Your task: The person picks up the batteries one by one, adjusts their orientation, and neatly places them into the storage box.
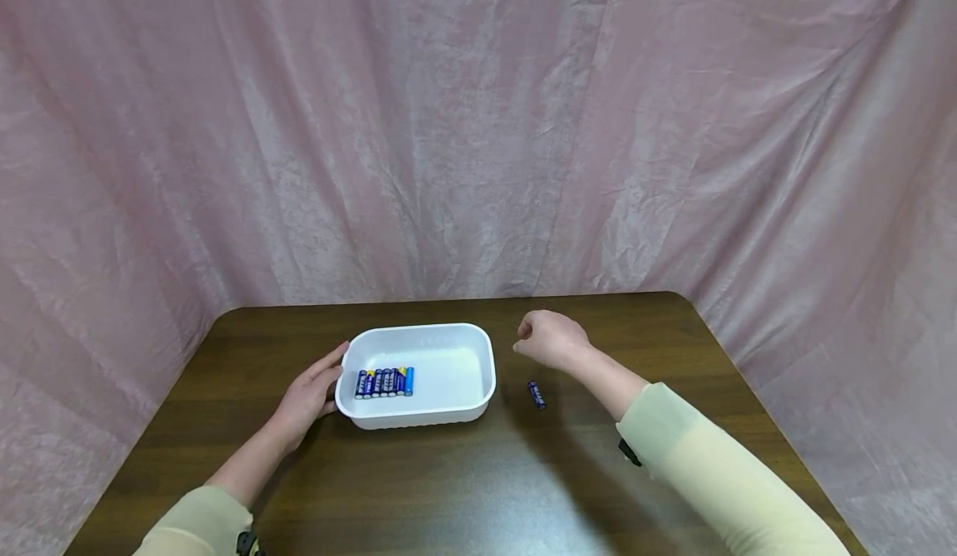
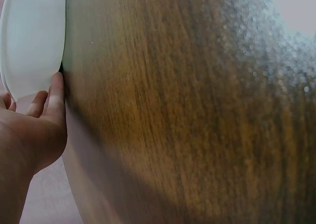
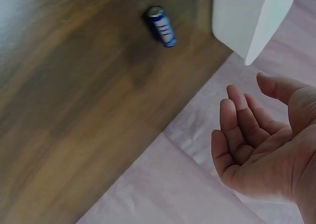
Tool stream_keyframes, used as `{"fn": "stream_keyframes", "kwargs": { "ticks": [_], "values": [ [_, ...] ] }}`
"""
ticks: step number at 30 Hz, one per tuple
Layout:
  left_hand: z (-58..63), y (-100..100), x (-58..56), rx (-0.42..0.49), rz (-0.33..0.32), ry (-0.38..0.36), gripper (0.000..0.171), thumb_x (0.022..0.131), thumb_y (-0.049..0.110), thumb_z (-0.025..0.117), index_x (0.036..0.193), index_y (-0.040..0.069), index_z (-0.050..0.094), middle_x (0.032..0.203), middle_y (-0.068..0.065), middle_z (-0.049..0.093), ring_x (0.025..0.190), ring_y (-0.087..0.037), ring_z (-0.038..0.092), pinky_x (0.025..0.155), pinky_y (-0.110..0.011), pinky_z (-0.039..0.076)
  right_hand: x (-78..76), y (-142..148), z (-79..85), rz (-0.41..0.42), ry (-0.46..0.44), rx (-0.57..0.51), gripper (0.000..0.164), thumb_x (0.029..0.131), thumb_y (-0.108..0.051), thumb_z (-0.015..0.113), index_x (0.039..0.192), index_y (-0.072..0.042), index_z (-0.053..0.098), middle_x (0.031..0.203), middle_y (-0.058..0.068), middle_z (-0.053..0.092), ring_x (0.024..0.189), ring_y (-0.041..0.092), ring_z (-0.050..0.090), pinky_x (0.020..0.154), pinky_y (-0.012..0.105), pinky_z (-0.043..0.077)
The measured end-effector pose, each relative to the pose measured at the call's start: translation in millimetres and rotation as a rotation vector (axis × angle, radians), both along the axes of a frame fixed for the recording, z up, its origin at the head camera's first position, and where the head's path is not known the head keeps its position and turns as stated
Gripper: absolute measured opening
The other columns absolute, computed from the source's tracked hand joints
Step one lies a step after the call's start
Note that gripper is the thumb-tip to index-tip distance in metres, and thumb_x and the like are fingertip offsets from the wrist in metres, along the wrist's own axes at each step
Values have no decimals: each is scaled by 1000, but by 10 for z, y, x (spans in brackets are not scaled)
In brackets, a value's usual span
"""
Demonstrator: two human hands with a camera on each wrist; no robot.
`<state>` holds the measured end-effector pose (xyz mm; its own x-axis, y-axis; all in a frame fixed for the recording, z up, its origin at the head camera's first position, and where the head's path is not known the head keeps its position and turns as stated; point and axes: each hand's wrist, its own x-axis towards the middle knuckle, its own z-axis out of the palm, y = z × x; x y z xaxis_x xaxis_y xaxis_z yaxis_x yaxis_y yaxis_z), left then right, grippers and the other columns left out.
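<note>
A white rectangular tray (image 1: 456, 373) stands on the table, and several AA-type batteries (image 1: 385, 382) lie side by side in its left part. Most are dark blue; the rightmost is lighter blue. My left hand (image 1: 306, 398) rests against the tray's left end, its fingers spread along the wall, as the left wrist view also shows (image 2: 34, 120). To the right of the tray, a single dark blue battery (image 1: 537, 395) lies on the wood. Above and beyond it my right hand (image 1: 553, 338) hovers, fingers loosely bent, with nothing between thumb and fingertips in the right wrist view.
The brown wooden table (image 1: 419, 489) has rounded far corners. Behind it and at both sides hangs a pink velvet curtain (image 1: 449, 124). The right arm's shadow falls across the tabletop near the loose battery.
</note>
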<state>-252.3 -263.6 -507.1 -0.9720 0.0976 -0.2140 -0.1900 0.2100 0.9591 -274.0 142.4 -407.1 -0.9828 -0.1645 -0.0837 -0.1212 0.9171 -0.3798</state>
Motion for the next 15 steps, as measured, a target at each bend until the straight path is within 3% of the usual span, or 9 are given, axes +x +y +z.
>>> {"fn": "stream_keyframes", "kwargs": {
  "ticks": [8, 15],
  "values": [
    [-7, -5, -8, -4, -3, 0, 54, 111, 32, 44, 163, 27, 31, 168, -12, 22, 141, -36, 40, 97, -36, 52, 108, 157, -190, 55, 21, 83, 26, 89, -30, 75, 109, -12, 74, 106, -1, 73, 97, 21, 67, 89, 49, 51],
    [-8, -3, 1, -6, 1, -1, 54, 111, 32, 43, 163, 27, 31, 168, -12, 22, 141, -35, 40, 94, -34, 53, 207, 244, -356, 54, -17, 80, 23, 87, -28, 80, 103, -12, 75, 99, -4, 73, 90, 18, 66, 87, 49, 50]
  ]
}}
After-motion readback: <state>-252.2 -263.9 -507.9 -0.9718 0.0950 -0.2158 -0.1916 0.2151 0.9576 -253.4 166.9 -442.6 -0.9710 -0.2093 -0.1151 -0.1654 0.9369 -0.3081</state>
